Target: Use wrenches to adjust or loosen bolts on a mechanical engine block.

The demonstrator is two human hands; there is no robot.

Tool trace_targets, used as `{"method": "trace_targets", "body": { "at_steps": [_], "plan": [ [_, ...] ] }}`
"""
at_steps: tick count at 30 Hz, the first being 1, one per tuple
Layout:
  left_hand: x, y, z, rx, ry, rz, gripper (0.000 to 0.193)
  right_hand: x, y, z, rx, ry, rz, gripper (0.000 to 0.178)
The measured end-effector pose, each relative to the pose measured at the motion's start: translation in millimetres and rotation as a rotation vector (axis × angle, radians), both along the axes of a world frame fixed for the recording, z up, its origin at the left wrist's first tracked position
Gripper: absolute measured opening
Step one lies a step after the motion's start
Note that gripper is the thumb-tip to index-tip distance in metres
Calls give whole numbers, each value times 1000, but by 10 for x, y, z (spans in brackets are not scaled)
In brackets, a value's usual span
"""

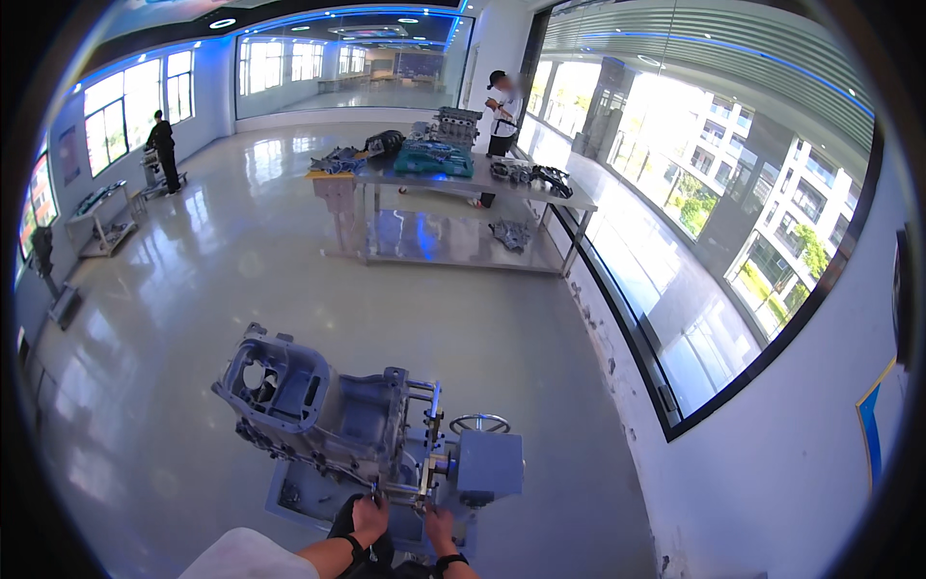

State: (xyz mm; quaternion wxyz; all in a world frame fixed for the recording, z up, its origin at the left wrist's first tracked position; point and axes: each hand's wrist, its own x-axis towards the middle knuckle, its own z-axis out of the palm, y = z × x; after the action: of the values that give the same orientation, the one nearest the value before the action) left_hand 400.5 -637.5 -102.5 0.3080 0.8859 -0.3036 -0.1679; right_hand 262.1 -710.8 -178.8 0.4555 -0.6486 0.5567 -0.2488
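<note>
A grey metal engine block point(357, 410) is mounted on a stand in front of me, its open cavity facing up. Steel bracket arms point(424, 473) join its right side to a grey gearbox point(489, 461) with a handwheel point(479, 423) behind it. My left hand point(368, 518) is closed at the block's near lower corner, fingers around something small and dark. My right hand point(439, 527) is beside it, below the near end of the bracket, with its fingers curled together; what they hold is too small to make out.
Under the block lies the stand's grey tray point(289, 497). A steel workbench point(463, 253) bearing engine parts stands ahead, with a person point(503, 111) behind it. Another person point(162, 154) is far left, near a small table point(101, 207). A windowed wall point(666, 415) runs along the right.
</note>
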Motion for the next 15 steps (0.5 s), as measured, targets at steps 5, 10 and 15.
{"method": "trace_targets", "body": {
  "at_steps": [5,10,15],
  "plan": [
    [-92,55,-71,-40,56,59,30,-85,86,31,-16,53,14,34],
    [-63,-44,76,67,82,66,32,-46,2,114,-88,-12,32,32],
    [27,-202,-68,-79,-20,-29,32,55,-158,226,-46,-31,-64,28]
  ]
}}
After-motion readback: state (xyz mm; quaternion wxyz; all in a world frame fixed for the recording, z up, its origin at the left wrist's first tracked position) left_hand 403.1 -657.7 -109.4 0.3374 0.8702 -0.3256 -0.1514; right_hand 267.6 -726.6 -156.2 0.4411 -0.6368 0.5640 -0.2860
